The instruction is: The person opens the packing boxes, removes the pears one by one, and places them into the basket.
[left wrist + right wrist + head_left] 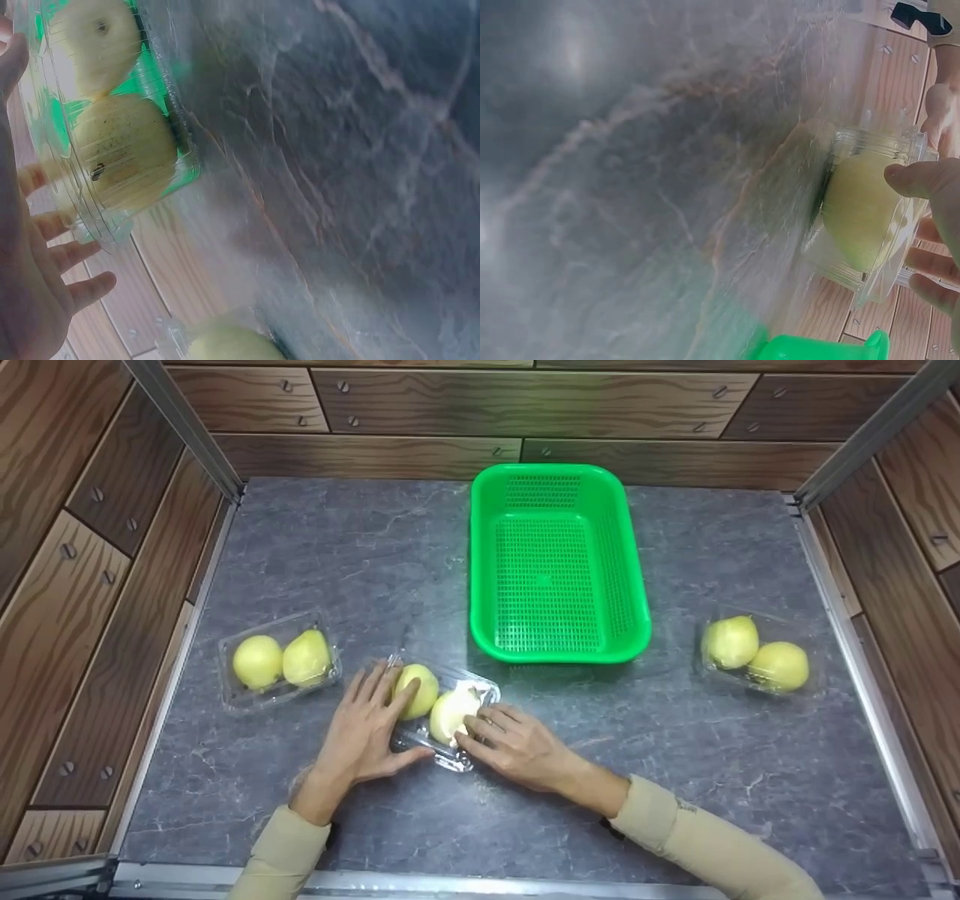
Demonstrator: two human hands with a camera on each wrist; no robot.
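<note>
A clear plastic clamshell box (491, 688) lies at the middle front of the table, with two yellow-green pears (416, 691) inside. Over its left end spreads my left hand (366, 735), fingers mostly straight on the plastic and thumb along the near side. My right hand (521, 746) rests on the right end, fingers slightly bent against the lid. In the left wrist view, the left fingers (94, 291) extend past the box's end beside a pear (124, 150). The right wrist view has the right thumb (907, 180) at the box's upper edge.
Behind the box stands a green perforated basket (486, 649) with nothing in it. Another clear box (225, 679) with two pears sits at left, and a similar box (817, 679) with two pears at right. Wood-patterned panels (525, 405) enclose the table's back and sides.
</note>
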